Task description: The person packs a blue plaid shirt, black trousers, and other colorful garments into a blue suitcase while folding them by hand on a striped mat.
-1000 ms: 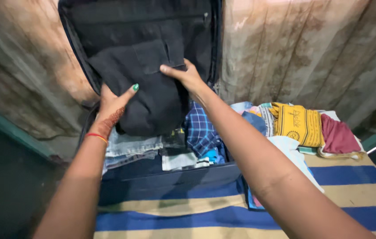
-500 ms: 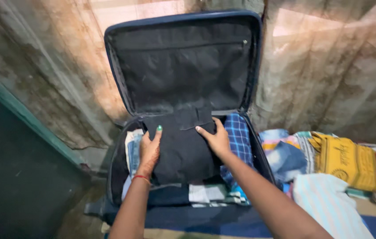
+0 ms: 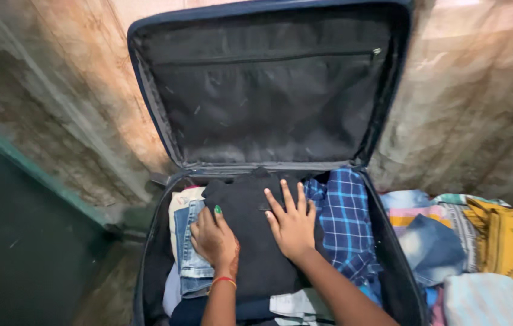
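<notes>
Both hands [image 3: 256, 232] press black garment [image 3: 250, 241] (folded) into suitcase [image 3: 147, 121].

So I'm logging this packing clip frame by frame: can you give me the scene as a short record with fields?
setting: open dark blue suitcase, lid leaning against a stained wall
left hand: left hand flat on the black folded garment, over its left edge by the jeans
right hand: right hand spread flat on the same garment
beside it in the case: blue checked shirt
outside the case: yellow cloth among folded clothes on the right
</notes>
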